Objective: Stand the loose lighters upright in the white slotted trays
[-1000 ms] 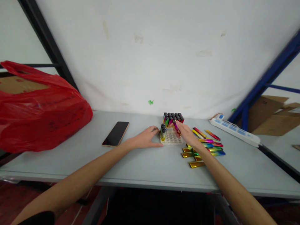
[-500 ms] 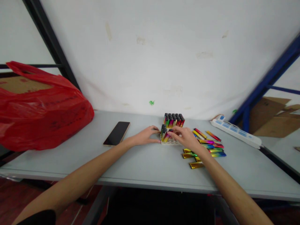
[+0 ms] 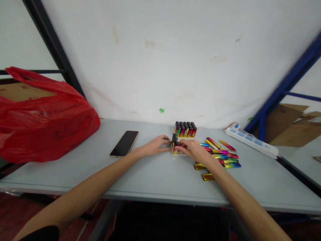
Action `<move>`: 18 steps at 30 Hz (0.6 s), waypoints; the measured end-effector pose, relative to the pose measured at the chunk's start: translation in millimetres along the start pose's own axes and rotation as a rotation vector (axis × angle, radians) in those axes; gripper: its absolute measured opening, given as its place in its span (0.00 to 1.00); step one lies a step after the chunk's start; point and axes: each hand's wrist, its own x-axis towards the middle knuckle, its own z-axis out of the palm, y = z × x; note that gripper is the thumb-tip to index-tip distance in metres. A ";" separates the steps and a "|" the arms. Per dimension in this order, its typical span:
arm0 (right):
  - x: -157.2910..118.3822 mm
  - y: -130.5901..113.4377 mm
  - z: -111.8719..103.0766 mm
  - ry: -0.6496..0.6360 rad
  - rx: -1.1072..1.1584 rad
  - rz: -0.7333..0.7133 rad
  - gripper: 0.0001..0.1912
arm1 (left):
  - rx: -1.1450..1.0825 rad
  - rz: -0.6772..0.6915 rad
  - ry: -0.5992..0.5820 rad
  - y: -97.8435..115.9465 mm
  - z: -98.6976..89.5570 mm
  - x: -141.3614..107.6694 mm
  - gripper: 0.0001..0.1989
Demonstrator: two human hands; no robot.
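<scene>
A small pale tray (image 3: 181,154) stands mid-table, with a few black-topped metallic lighters (image 3: 174,138) upright along its left side. My right hand (image 3: 192,148) pinches a lighter (image 3: 177,147) close beside them, upright or nearly so. The hand covers much of the tray. At the tray's left edge is my left hand (image 3: 157,146), thumb and fingers apart, fingertips touching or almost touching it. Behind the tray stands a tight block of upright lighters (image 3: 186,130). Loose shiny lighters (image 3: 223,156) lie in a pile to the right, partly behind my right wrist.
A black phone (image 3: 124,143) lies left of my left hand. A red plastic bag (image 3: 47,117) with a box inside sits at the far left. The white power strip (image 3: 250,140) runs along the right side, near cardboard boxes (image 3: 288,127). A white wall (image 3: 160,67) bounds the back.
My right hand has moved slightly left and down with the lighter, which was tilted and now stands straighter beside the others. The left hand has stayed at the tray's edge.
</scene>
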 end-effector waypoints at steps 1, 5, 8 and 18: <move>1.1 0.9 1.6 0.001 -0.045 -0.003 0.21 | 0.001 0.004 0.001 -0.4 0.5 0.1 0.22; 4.6 1.6 4.0 -0.002 -0.227 0.053 0.23 | 0.011 0.018 0.003 -0.6 2.6 0.5 0.19; 2.8 0.5 -2.3 -0.056 -0.207 0.085 0.26 | 0.019 0.024 0.004 1.0 1.1 0.0 0.17; -32.9 59.7 -74.1 0.138 -0.443 0.393 0.21 | 0.035 -0.117 0.025 26.2 4.4 -1.2 0.38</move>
